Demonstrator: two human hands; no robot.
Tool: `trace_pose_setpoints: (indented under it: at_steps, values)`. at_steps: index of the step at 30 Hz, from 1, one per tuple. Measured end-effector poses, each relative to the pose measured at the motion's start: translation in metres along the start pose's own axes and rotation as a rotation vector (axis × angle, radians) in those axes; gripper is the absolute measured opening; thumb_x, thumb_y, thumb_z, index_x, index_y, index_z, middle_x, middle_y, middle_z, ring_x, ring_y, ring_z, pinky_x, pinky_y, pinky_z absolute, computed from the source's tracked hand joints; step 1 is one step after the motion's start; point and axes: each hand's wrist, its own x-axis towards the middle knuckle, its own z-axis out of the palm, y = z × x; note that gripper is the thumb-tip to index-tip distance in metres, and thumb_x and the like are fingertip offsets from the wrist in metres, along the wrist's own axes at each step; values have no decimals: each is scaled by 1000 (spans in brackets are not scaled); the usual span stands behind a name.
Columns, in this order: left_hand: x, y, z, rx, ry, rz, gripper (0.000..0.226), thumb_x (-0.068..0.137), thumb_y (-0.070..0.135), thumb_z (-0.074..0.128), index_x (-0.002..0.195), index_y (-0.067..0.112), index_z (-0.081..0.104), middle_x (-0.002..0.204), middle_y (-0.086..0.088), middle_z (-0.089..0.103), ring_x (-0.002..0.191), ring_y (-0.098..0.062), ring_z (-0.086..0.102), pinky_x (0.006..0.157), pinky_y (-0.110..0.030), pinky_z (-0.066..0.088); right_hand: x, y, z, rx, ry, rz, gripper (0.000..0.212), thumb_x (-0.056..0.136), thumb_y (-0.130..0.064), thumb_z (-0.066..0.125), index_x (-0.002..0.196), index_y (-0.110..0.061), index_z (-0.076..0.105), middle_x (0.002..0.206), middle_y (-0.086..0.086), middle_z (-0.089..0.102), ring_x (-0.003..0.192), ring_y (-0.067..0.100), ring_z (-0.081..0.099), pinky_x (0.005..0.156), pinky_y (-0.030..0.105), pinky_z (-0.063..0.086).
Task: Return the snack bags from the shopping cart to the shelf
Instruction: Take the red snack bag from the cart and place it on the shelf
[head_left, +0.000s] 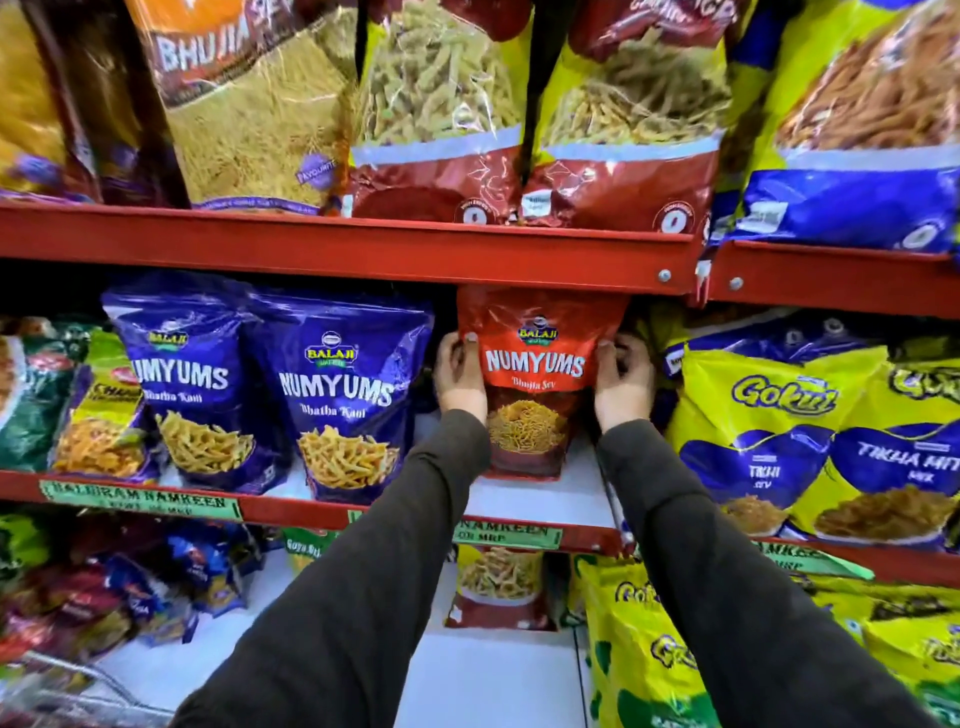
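Note:
A red Numyums snack bag (535, 358) stands upright on the middle shelf (540, 499), its top just under the red rail above. My left hand (460, 371) grips its left edge and my right hand (623, 379) grips its right edge. Both arms in dark sleeves reach up from the bottom of the view. Two blue Numyums bags (332, 395) stand to its left. The wire rim of the shopping cart (62, 680) shows blurred at the bottom left.
Yellow Gokul bags (810, 426) crowd the shelf to the right. Large namkeen bags (441, 114) fill the upper shelf. Below, a smaller red bag (498, 587) and mixed packets (156, 587) sit on the lower white shelf. Bare white shelf shows around the red bag.

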Motion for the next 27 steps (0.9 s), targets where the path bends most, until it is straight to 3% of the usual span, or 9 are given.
trace_pose_setpoints:
  at_steps: [2, 5, 8, 9, 12, 16, 20, 24, 27]
  values:
    - [-5, -2, -4, 81, -50, -40, 45, 95, 29, 50, 134, 9, 40, 125, -12, 56, 113, -23, 54, 103, -37, 41, -3, 9, 0, 25, -105, 114, 39, 98, -44, 47, 120, -14, 58, 115, 5, 64, 103, 20, 57, 91, 26, 45]
    - [-12, -26, -22, 229, -96, -167, 74, 82, 68, 39, 139, 22, 37, 141, -5, 49, 126, -24, 48, 112, -40, 35, -13, 48, 0, 30, -223, 410, 85, 75, -90, 31, 136, -34, 48, 138, -7, 55, 127, 19, 51, 118, 42, 31]
    - [2, -76, -44, 324, -129, -291, 111, 49, 98, 29, 137, 30, 39, 146, -4, 48, 132, -28, 45, 116, -49, 31, 2, 144, 4, 7, -307, 567, 109, 52, -105, 23, 141, -44, 39, 151, -7, 47, 143, 24, 39, 121, 54, 23]
    - [-2, -78, -48, 355, -148, -326, 111, 49, 99, 29, 136, 31, 41, 145, -5, 48, 132, -29, 45, 116, -49, 31, 7, 167, 6, 12, -330, 573, 109, 52, -105, 24, 141, -44, 39, 151, -8, 47, 144, 23, 38, 121, 53, 23]
    - [-23, -59, -52, 452, -183, -303, 75, 80, 76, 28, 135, 28, 43, 145, -8, 48, 132, -30, 44, 116, -46, 30, -24, 126, -3, -42, -350, 572, 111, 53, -105, 25, 139, -38, 45, 147, -3, 52, 138, 26, 45, 118, 54, 30]
    - [-33, -59, -63, 487, -181, -278, 83, 69, 81, 27, 129, 27, 48, 139, -11, 53, 128, -31, 48, 114, -48, 34, -63, 63, -20, -12, -374, 555, 101, 56, -102, 29, 105, -22, 67, 124, 11, 68, 116, 32, 62, 108, 54, 44]
    - [-65, -32, -71, 551, -199, -206, 60, 93, 57, 29, 134, 16, 46, 142, -11, 48, 131, -30, 44, 109, -38, 31, -94, 26, -34, -15, -362, 432, 75, 82, -82, 30, 125, -27, 60, 131, 4, 63, 121, 26, 58, 111, 50, 42]
    - [-77, -29, -79, 629, -182, -134, 53, 98, 47, 26, 133, 12, 46, 138, -15, 51, 128, -30, 45, 94, -31, 31, -109, 26, -43, -75, -346, 415, 91, 64, -97, 26, 122, -37, 60, 130, 5, 65, 118, 30, 60, 107, 54, 45]
    - [-87, -18, -79, 707, -201, -145, 52, 99, 45, 25, 132, 10, 45, 133, -18, 53, 125, -33, 47, 90, -31, 30, -117, 12, -49, -112, -411, 401, 91, 66, -96, 27, 129, -36, 56, 135, 0, 61, 125, 27, 55, 112, 52, 40]
